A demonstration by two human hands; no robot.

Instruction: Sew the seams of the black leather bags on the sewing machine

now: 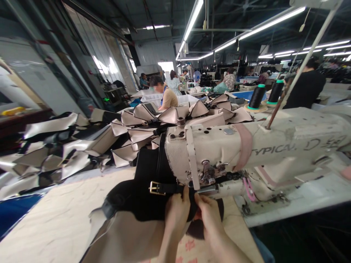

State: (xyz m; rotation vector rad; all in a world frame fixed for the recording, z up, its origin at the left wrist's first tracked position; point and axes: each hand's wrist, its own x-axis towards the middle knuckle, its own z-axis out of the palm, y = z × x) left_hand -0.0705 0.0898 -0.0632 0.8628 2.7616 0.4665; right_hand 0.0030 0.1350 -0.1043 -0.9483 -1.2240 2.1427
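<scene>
A black leather-like panel (137, 201) with a pale beige underside lies under the head of a cream sewing machine (216, 146). Across it runs a short black strap with a gold buckle (157, 188). My left hand (177, 206) presses on the panel beside the strap, its thumb stretched toward the needle area. Close by on the right, my right hand (208, 212) grips the panel's edge with fingers curled. The needle and the presser foot are hard to make out behind my fingertips. A dark rounded part of the piece hangs below my hands.
Many beige and black pieces (142, 113) are heaped behind and left of the machine. The wooden table (55, 215) extends left. Two black thread cones (257, 96) stand behind the machine arm. A slanted metal pole (309, 54) rises at right. Co-workers sit farther back.
</scene>
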